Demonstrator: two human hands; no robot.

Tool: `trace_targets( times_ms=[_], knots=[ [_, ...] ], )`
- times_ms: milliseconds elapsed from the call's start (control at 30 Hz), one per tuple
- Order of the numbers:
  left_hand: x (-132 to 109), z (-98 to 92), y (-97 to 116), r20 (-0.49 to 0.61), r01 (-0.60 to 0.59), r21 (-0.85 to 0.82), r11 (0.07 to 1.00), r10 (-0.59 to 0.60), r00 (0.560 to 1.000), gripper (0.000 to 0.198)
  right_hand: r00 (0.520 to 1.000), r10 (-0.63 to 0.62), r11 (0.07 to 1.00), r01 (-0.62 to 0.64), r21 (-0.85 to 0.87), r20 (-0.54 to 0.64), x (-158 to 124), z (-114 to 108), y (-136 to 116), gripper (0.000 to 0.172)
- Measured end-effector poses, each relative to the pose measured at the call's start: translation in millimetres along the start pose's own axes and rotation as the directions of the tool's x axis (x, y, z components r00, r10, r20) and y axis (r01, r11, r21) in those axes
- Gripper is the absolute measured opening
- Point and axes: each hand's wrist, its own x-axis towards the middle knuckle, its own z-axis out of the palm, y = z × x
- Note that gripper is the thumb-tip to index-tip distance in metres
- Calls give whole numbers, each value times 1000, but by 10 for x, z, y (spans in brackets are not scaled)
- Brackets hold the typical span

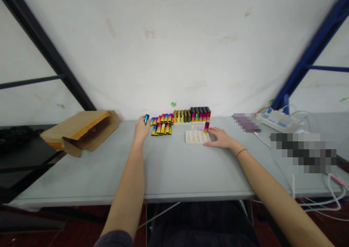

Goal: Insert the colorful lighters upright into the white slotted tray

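Observation:
A white tray with round holes [194,137] lies on the grey table, and one purple-and-yellow tube [206,127] stands at its back right corner. My right hand [221,138] rests at the tray's right edge, thumb and fingers apart around that corner. In my left hand [141,128] is a blue tube with a dark end [146,119], held upright and slightly tilted. Just right of it, several shiny multicoloured tubes [162,129] lie in two rows. Behind the tray stand yellow-topped tubes [181,116] and a block of black-topped tubes [201,114].
An open brown paper bag [79,129] lies at the left of the table [174,170]. At the right are a purple phone [247,122] with a cable, a white power strip [282,120] and a blurred-out dark object [305,152]. A wall stands behind.

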Motion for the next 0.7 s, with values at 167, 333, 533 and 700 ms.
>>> trace_targets(
  times_ms=[167,333,533,700],
  knots=[
    [-234,359,423,152,-104,-467,878,196,969,19,1000,-6,1000,6,2,-9,12,18,26,97],
    [-666,759,780,263,-3,-727,687,282,923,10,1000,-14,1000,14,-3,-16,31,52,69,97],
    [-893,895,900,452,304,-823,480,229,862,32,1000,-6,1000,5,-22,-16,27,54,58,98],
    [-949,942,907,486,379,-837,394,222,845,37,1000,-2,1000,2,-18,-2,19,33,38,99]
  ],
)
